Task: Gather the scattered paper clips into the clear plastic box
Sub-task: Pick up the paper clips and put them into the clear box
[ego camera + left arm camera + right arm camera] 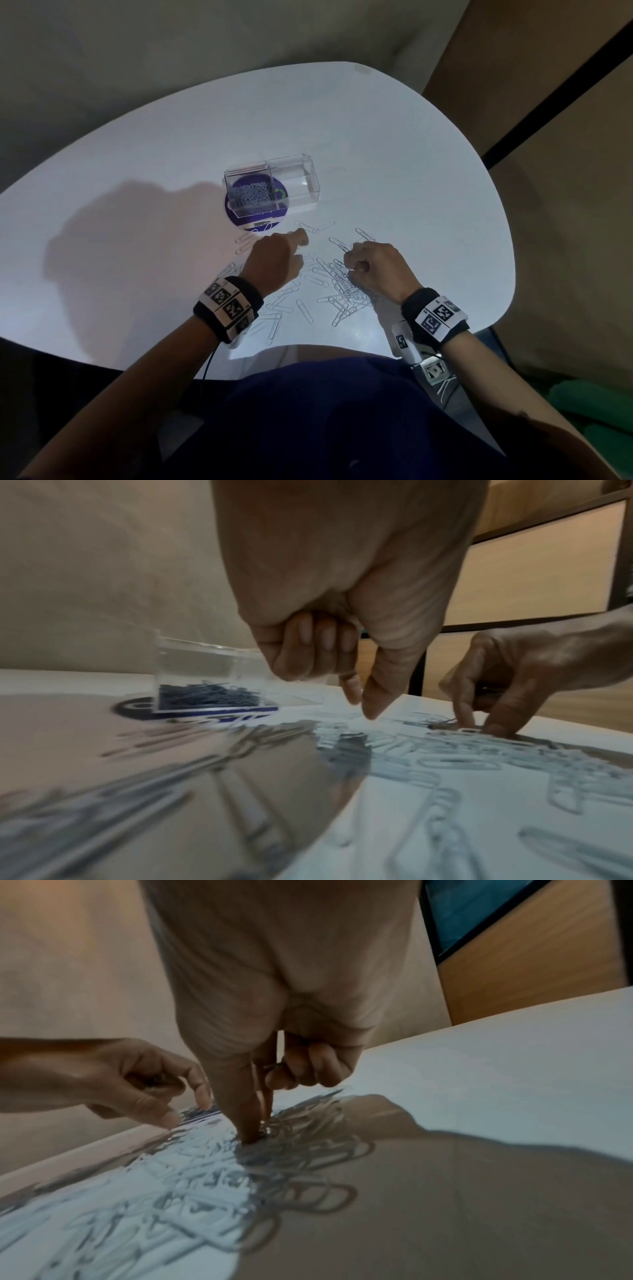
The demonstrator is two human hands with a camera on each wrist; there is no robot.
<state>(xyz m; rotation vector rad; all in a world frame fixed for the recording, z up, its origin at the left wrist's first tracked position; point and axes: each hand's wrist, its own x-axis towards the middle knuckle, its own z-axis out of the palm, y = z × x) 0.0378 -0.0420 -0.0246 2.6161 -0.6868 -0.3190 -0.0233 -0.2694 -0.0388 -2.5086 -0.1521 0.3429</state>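
The clear plastic box stands mid-table, open on top, with a heap of paper clips in its left half. Several loose paper clips lie scattered between it and me. My left hand hovers just short of the box, thumb and forefinger pointing down and slightly apart. Its other fingers are curled, and the right wrist view shows a dark glint of clips inside them. My right hand pinches clips out of the pile with thumb and forefinger, and more clips sit in its curled fingers.
The white table has rounded edges and a wall behind it. A round purple sticker lies under the box. A white tag and cables sit at the near edge by my right wrist. My body is close to the near edge.
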